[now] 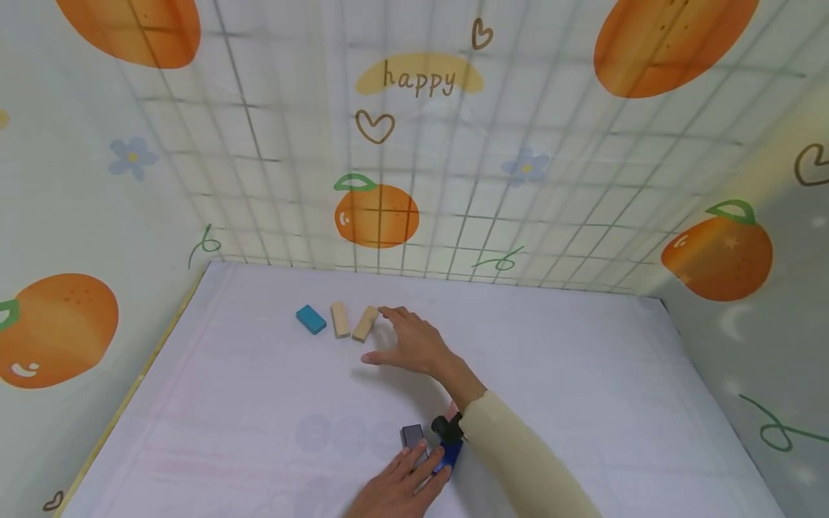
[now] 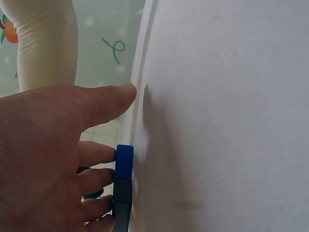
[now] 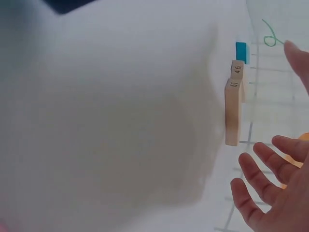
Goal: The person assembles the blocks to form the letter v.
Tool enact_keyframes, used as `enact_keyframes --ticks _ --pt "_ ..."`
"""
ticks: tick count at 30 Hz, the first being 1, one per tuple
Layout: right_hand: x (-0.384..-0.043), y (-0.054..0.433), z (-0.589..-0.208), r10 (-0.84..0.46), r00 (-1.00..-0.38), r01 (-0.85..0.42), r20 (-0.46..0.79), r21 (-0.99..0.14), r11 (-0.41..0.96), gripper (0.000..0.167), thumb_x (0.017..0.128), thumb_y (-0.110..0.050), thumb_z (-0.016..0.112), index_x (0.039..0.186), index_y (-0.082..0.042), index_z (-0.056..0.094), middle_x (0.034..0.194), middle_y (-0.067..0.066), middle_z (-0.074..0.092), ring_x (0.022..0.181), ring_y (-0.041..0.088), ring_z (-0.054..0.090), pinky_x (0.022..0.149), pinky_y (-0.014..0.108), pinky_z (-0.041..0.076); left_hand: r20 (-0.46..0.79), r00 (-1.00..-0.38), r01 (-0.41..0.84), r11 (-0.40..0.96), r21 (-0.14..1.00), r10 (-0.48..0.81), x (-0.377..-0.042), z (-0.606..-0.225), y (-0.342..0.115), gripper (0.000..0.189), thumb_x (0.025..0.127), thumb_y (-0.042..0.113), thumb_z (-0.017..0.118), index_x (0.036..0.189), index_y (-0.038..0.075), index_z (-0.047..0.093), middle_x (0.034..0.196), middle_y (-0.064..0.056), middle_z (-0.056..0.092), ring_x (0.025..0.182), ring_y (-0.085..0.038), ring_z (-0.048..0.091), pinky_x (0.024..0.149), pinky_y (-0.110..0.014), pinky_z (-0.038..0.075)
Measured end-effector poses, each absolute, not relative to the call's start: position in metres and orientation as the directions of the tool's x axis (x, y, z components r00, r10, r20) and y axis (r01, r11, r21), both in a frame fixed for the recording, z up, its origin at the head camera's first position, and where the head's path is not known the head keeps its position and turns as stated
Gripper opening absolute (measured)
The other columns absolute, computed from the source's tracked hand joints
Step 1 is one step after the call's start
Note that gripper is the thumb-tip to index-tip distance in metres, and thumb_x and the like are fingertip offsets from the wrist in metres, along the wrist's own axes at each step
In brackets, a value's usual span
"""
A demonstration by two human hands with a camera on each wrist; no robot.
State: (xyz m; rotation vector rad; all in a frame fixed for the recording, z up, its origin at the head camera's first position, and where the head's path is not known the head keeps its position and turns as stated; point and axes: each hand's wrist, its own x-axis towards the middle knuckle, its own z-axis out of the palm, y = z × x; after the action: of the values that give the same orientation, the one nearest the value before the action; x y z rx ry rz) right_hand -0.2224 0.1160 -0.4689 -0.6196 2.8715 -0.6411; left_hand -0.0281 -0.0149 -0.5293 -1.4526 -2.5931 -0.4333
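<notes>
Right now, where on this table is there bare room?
The table is bare right of the right sleeve, out to its right edge, and left of the teal block, out to its left edge. It's crowded where the right hand hovers by two wooden blocks, and where the left hand touches the grey block and blue block.

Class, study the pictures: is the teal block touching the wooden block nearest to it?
Apart. The head view shows a narrow strip of pale tabletop between the teal block and that wooden block.
</notes>
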Motion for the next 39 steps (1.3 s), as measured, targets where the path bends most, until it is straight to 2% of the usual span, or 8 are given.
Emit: enact_keyframes --ticks 7,18,27,39 --pt "-0.229 0.107 -0.474 -0.401 -0.912 -0.323 -0.087 -0.451 0.832 0.101 0.076 -0.068 0.076 0.155 -0.017 0.041 0.153 0.013 0.046 0.134 0.036 0.049 0.104 0.058 0.043 0.278 -0.523 0.852 0.496 0.166 0.806 -0.028 -0.53 -0.014 0.07 0.1 0.062 0.047 0.146 0.01 0.052 0.153 -0.011 0.048 0.142 -0.03 0.043 0.104 -0.04 0.048" --pt "-0.236 0.095 -0.481 -0.401 -0.908 -0.314 -0.124 -0.432 0.845 0.106 0.073 -0.07 0.078 0.155 -0.015 0.04 0.151 0.013 0.047 0.131 0.034 0.052 0.099 0.055 0.048 0.299 -0.531 0.847 0.506 0.163 0.792 -0.027 -0.532 -0.012 0.069 0.101 0.064 0.043 0.144 0.012 0.051 0.151 -0.009 0.05 0.141 -0.029 0.044 0.103 -0.04 0.048" --pt "-0.241 0.088 -0.486 -0.406 -0.905 -0.319 -0.126 -0.429 0.845 0.109 0.071 -0.073 0.077 0.155 -0.015 0.039 0.151 0.012 0.047 0.131 0.034 0.052 0.098 0.055 0.048 0.267 -0.529 0.849 0.501 0.17 0.806 -0.029 -0.529 -0.013 0.071 0.101 0.066 0.041 0.145 0.012 0.051 0.151 -0.009 0.049 0.141 -0.03 0.044 0.103 -0.04 0.048" --pt "-0.247 0.087 -0.486 -0.353 -0.928 -0.282 -0.118 -0.395 0.874 0.113 0.07 -0.072 0.079 0.157 -0.014 0.035 0.155 0.014 0.041 0.133 0.033 0.05 0.099 0.054 0.048 0.304 -0.523 0.852 0.496 0.167 0.796 -0.03 -0.533 -0.013 0.067 0.101 0.063 0.043 0.144 0.012 0.051 0.15 -0.008 0.05 0.139 -0.029 0.046 0.102 -0.04 0.049"
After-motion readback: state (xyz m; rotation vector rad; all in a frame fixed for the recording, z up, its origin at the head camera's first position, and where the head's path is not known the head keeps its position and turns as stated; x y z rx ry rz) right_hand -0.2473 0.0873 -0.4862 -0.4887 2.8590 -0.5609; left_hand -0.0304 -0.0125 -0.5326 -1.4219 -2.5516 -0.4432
